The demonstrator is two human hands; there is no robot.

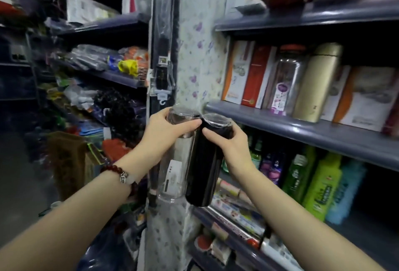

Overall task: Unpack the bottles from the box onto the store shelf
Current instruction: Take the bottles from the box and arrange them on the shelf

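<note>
Black bottle (pixel 205 162) gripped near its top by the right hand (pixel 228 145), just left of the grey shelf (pixel 302 128) edge. Clear bottle (pixel 174 162) touches it, left hand (pixel 164 132) curled round its neck.

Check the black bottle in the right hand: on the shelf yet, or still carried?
Still carried. The right hand grips the black bottle near its top, its base hanging free below the shelf edge.
</note>
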